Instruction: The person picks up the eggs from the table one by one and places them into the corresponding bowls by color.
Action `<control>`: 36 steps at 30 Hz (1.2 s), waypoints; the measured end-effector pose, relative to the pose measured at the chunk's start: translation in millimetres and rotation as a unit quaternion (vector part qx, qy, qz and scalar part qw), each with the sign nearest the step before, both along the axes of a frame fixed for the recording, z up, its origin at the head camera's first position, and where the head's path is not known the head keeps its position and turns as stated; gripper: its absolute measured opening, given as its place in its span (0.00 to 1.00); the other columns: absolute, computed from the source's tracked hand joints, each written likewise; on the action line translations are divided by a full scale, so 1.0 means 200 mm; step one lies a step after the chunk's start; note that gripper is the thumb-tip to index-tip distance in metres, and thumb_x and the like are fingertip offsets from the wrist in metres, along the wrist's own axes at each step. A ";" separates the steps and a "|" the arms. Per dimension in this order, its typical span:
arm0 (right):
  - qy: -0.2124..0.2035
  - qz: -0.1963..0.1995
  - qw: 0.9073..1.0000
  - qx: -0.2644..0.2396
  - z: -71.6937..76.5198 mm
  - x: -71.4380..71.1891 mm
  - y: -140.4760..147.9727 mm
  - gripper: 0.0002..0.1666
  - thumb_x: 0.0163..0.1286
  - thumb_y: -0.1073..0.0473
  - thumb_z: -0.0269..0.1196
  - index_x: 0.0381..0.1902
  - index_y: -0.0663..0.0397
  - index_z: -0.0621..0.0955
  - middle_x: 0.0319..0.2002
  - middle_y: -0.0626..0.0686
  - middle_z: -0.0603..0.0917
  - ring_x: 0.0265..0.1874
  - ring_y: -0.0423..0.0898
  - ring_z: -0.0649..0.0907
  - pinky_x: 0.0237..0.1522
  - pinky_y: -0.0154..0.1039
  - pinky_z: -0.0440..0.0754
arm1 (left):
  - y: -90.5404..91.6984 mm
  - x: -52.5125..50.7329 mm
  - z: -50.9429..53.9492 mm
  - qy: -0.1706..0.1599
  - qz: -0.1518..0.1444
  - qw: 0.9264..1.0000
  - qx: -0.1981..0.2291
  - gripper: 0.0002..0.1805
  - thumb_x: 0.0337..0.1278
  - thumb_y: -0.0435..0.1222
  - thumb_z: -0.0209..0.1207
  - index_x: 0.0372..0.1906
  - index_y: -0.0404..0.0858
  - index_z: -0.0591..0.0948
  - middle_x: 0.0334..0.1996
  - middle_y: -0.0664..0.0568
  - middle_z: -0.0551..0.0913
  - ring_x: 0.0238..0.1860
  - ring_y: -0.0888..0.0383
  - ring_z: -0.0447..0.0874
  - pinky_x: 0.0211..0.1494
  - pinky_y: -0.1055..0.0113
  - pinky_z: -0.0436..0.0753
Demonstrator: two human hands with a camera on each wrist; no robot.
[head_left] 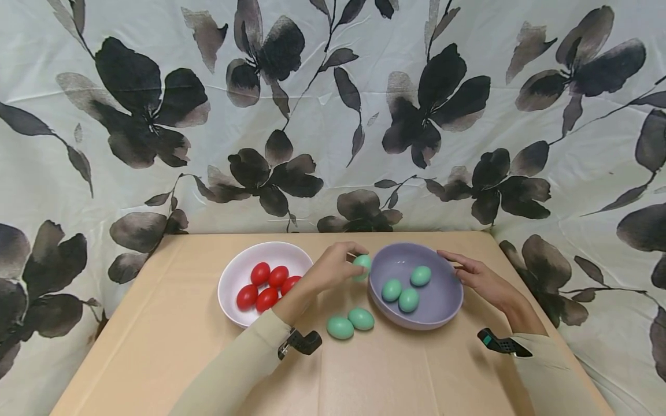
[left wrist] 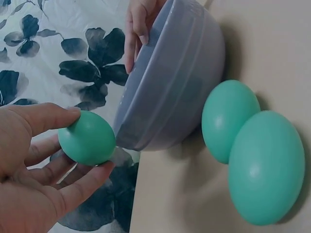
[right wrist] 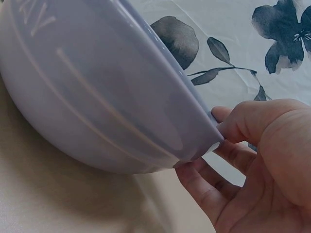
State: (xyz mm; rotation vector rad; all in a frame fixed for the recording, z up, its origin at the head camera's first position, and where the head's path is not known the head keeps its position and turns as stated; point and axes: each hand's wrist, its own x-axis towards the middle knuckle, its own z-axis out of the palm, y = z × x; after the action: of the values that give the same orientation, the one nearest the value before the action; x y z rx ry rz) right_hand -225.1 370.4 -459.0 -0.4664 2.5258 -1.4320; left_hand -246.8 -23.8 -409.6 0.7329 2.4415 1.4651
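My left hand (head_left: 333, 270) pinches a green egg (head_left: 362, 267) between thumb and fingers, just left of the purple bowl's rim. In the left wrist view, this egg (left wrist: 88, 138) hangs beside the bowl's outer wall. My right hand (head_left: 488, 284) holds the far right edge of the purple bowl (head_left: 448, 309). From the right wrist view, thumb and fingers (right wrist: 197, 182) close on either side of its rim. Three green eggs (head_left: 408, 300) lie inside that bowl. Two more green eggs (head_left: 340, 327) rest side by side on the table, in front of my left hand.
At left on the tan table (head_left: 171, 323) stands a white bowl (head_left: 229, 300) with several red eggs (head_left: 260, 274), partly hidden behind my left forearm. A floral cloth (head_left: 343, 115) hangs behind the table's back edge.
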 end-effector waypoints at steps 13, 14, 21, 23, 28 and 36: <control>-0.003 -0.001 1.000 -0.001 0.00 0.00 0.00 0.29 0.81 0.61 0.49 0.78 0.46 0.65 0.78 0.56 0.61 0.77 0.64 0.56 0.58 0.19 0.66 | 0.09 -0.02 0.03 -0.005 -0.024 1.000 0.018 0.20 0.59 0.32 0.68 0.57 0.35 0.82 0.53 0.49 0.84 0.56 0.50 0.83 0.56 0.66 0.83; -0.002 0.000 1.000 -0.002 0.00 0.00 0.00 0.29 0.81 0.61 0.49 0.78 0.46 0.65 0.78 0.56 0.61 0.77 0.64 0.57 0.58 0.20 0.67 | 0.09 -0.01 0.03 -0.005 -0.025 1.000 0.017 0.20 0.59 0.32 0.68 0.57 0.36 0.82 0.54 0.49 0.84 0.56 0.50 0.84 0.56 0.66 0.83; 0.004 0.006 1.000 -0.004 0.00 0.00 0.00 0.30 0.81 0.61 0.49 0.78 0.48 0.65 0.78 0.57 0.61 0.76 0.65 0.57 0.58 0.20 0.67 | 0.14 -0.02 0.03 0.007 -0.033 0.999 0.018 0.20 0.58 0.32 0.69 0.56 0.35 0.83 0.54 0.48 0.84 0.55 0.50 0.84 0.55 0.68 0.82; 0.004 0.007 1.000 -0.006 0.00 0.00 0.00 0.30 0.81 0.61 0.49 0.78 0.48 0.65 0.78 0.57 0.61 0.76 0.65 0.57 0.58 0.20 0.68 | 0.15 -0.02 0.03 0.004 -0.035 0.999 0.022 0.19 0.58 0.31 0.68 0.54 0.35 0.83 0.53 0.47 0.84 0.55 0.48 0.84 0.54 0.69 0.82; -0.003 0.009 1.000 -0.013 0.00 0.00 0.00 0.30 0.81 0.61 0.49 0.78 0.48 0.64 0.79 0.58 0.61 0.76 0.65 0.57 0.58 0.21 0.68 | 0.18 -0.01 0.02 0.000 -0.044 0.999 0.027 0.18 0.57 0.29 0.68 0.53 0.34 0.84 0.51 0.47 0.84 0.53 0.47 0.84 0.53 0.68 0.83; 0.003 0.016 1.000 -0.017 0.00 0.00 0.00 0.30 0.81 0.61 0.49 0.78 0.50 0.64 0.78 0.59 0.61 0.76 0.66 0.55 0.58 0.21 0.68 | 0.23 -0.01 0.00 0.019 -0.060 0.998 0.008 0.17 0.55 0.31 0.70 0.51 0.36 0.85 0.46 0.51 0.85 0.47 0.59 0.82 0.56 0.68 0.81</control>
State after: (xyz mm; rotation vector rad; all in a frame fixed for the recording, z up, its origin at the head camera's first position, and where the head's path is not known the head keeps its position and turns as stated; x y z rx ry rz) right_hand -225.4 371.0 -459.4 -0.5156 2.4904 -1.4668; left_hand -248.2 21.7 -409.0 0.9006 2.3701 1.4400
